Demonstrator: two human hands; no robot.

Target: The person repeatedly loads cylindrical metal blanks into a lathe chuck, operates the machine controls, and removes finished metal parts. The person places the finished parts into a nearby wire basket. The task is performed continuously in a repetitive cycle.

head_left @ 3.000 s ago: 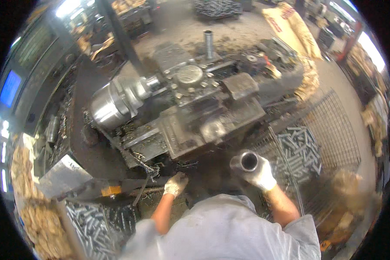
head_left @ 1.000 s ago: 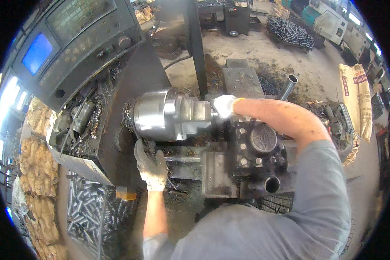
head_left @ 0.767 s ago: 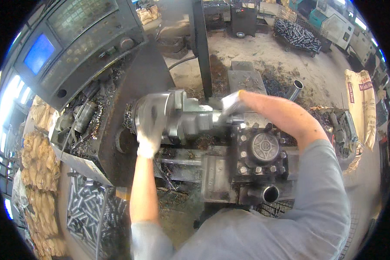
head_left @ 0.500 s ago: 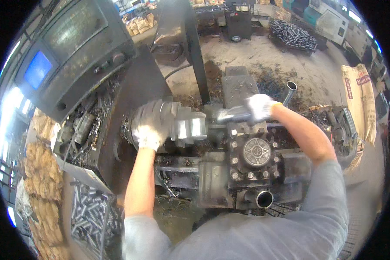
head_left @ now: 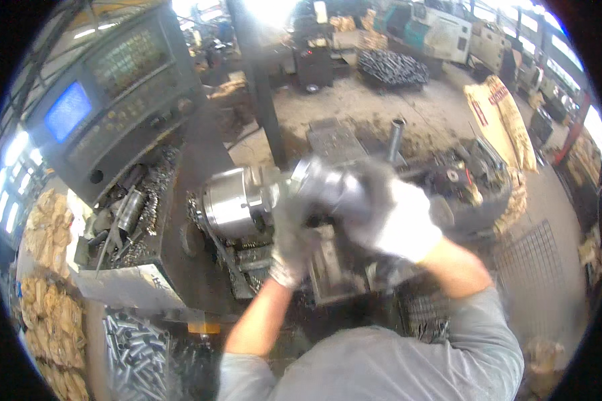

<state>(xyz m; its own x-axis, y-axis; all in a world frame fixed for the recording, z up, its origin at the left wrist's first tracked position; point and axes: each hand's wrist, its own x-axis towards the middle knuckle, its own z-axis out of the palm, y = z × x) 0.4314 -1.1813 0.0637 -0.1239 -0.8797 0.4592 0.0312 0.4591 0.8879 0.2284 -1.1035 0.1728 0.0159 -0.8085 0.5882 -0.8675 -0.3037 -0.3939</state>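
Low in the frame we see a pile of metal tubes (head_left: pixel 137 357) at lower left. At centre our left hand (head_left: pixel 289 244) reaches up under the lathe chuck (head_left: pixel 237 200); its grip is too blurred to tell. Our right hand (head_left: pixel 398 217) wraps a blurred metal cylinder (head_left: pixel 328 187) beside the chuck. The control panel (head_left: pixel 114 93) sits upper left.

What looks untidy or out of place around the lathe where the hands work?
Loose tools and metal chips lie heaped on the ledge below the control panel, left of the chuck. Both gloved hands, left and right, are motion-blurred at the chuck, so nothing there can be judged.
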